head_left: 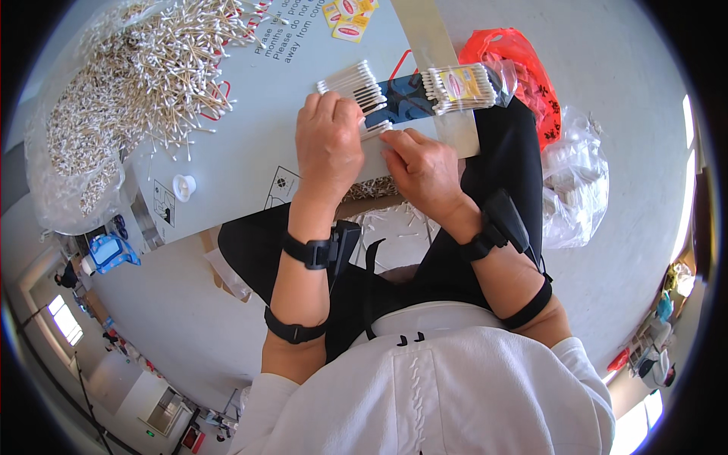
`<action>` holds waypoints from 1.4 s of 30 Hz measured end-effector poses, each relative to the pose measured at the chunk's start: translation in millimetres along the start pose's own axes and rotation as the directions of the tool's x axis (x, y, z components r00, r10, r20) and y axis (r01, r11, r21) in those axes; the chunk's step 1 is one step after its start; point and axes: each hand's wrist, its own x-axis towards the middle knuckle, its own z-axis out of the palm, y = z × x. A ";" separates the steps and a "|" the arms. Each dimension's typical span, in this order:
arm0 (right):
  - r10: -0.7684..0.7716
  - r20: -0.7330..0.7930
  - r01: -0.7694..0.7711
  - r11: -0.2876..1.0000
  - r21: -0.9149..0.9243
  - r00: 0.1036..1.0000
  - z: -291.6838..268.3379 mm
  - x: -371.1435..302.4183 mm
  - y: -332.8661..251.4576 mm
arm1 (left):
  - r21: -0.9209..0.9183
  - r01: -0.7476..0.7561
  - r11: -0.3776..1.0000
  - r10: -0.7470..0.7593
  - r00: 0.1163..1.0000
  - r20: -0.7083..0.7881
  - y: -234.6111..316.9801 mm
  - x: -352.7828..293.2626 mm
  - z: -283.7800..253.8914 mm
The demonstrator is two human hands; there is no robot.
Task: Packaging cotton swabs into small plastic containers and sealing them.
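Over the table's near edge, my left hand (330, 140) is curled closed, its fingertips at one end of a few cotton swabs (375, 130). At their other end are the pinched thumb and forefinger of my right hand (425, 171). Just beyond my left hand lies a neat row of cotton swabs (353, 82), side by side. A dark blue patterned strip (409, 100) runs from this row toward a flat clear pack of cotton swabs (460, 87) with a yellow label. My fingers partly hide the swabs between them.
A large heap of loose cotton swabs (144, 76) spills from a clear bag on the left of the grey table (250, 133). Yellow labels (350, 19) lie at the far side, a small white cup (183, 186) near the left. Red (550, 91) and clear bags (580, 178) stand right.
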 end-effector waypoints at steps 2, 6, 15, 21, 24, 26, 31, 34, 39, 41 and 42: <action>-0.028 -0.070 0.029 0.999 0.021 0.997 1.7 -1.5 7.0 | -0.021 0.015 1.000 -0.014 0.999 0.046 7.7 -2.2 -13.0; 0.216 -0.187 -0.123 0.903 0.411 0.958 2.6 2.6 17.3 | -0.084 0.074 0.994 -0.053 0.972 0.228 26.0 -31.1 -27.9; 0.384 -0.142 -0.241 0.784 0.571 0.912 1.2 6.8 15.3 | 0.059 0.176 0.983 -0.180 0.981 0.074 18.9 -36.7 4.2; 0.369 -0.143 -0.231 0.793 0.564 0.919 0.3 7.1 15.6 | 0.184 0.113 0.976 -0.160 0.952 0.262 16.7 -40.2 5.8; 0.365 -0.133 -0.240 0.805 0.542 0.922 -0.8 6.5 16.2 | 0.213 0.082 0.974 -0.146 0.940 0.308 16.0 -45.6 2.5; 0.364 -0.113 -0.252 0.806 0.536 0.924 -0.5 8.1 14.5 | 0.239 0.066 0.969 -0.144 0.934 0.326 13.1 -47.6 1.8; 0.147 -0.334 0.121 0.738 0.664 0.931 5.8 36.5 9.7 | -0.694 0.267 0.669 -0.494 0.857 -0.146 -3.2 -41.1 16.8; 0.115 -0.336 0.161 0.707 0.689 0.935 24.2 65.7 14.2 | -0.814 0.218 0.539 -0.574 0.801 -0.166 -9.9 -21.9 26.0; -0.054 -0.216 0.179 0.768 0.615 0.975 27.7 98.6 22.2 | -0.884 0.170 0.436 -0.561 0.819 -0.119 -16.1 0.2 36.0; -0.085 -0.164 0.164 0.810 0.563 0.983 21.9 99.2 21.3 | -0.865 0.171 0.471 -0.552 0.823 -0.137 -17.3 1.3 34.3; -0.046 -0.120 0.106 0.824 0.557 0.992 20.0 96.4 19.6 | -0.872 0.177 0.457 -0.548 0.828 -0.120 -17.2 -0.2 32.0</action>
